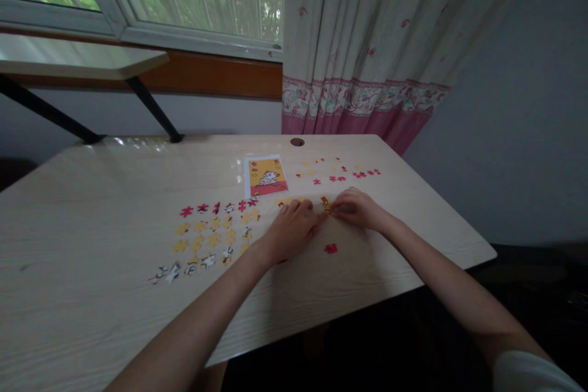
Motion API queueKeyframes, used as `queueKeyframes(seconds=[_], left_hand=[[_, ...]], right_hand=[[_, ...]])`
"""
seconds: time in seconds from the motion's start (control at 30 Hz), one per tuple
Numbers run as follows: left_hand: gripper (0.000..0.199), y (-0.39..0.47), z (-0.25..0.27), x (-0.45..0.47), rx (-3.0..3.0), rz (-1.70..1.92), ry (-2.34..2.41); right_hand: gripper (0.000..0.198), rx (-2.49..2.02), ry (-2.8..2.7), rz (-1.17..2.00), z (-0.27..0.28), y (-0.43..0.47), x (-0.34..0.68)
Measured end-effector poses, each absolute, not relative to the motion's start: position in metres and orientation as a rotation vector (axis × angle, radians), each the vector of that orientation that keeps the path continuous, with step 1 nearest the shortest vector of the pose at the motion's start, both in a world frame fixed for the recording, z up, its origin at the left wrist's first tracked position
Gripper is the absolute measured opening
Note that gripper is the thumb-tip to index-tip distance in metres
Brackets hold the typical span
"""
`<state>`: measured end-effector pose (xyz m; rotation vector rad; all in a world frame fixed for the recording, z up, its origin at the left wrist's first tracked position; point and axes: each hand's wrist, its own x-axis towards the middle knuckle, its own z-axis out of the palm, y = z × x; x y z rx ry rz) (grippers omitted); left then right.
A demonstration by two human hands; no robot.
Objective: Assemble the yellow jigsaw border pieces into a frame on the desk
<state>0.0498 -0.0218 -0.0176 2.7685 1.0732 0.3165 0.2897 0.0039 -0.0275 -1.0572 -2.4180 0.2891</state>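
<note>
My right hand [357, 208] pinches a small yellow jigsaw piece [327, 211] just above the table, fingers closed at its edge. Beside it lies another yellow piece with a dark red mark [324, 200]. My left hand [295, 228] rests palm down with fingers apart, its index fingertip reaching to the pinched piece. Partly hidden under its fingers is a strip of yellow pieces [281, 203]. A red jigsaw piece [331, 248] lies nearer me, between the two forearms. Left of my left hand, rows of red, yellow and white pieces [214, 239] are spread out.
A picture card [267, 176] with a white animal on yellow and red lies behind my hands. More loose red and yellow pieces [339, 179] are scattered at the back right. A raised shelf [82, 58] stands at the back left, and a cable hole [297, 142] sits near the back edge.
</note>
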Motion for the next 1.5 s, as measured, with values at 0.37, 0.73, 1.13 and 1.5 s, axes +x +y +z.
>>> queueKeyframes(seconds=[0.37, 0.73, 1.13, 1.5], left_hand=[[0.039, -0.021, -0.017, 0.051, 2.751, 0.319, 1.076], [0.039, -0.021, -0.019, 0.050, 2.761, 0.307, 1.090], [0.038, -0.022, -0.016, 0.049, 2.819, 0.307, 1.083], [0.033, -0.018, -0.010, 0.021, 2.819, 0.262, 1.347]], right_hand=[[0.013, -1.037, -2.492, 0.243, -0.025, 0.002, 0.291], [0.018, -1.032, -2.460, 0.208, -0.020, 0.003, 0.292], [0.018, -1.058, -2.457, 0.139, -0.030, 0.004, 0.285], [0.019, -1.051, -2.466, 0.175, -0.029, 0.001, 0.285]])
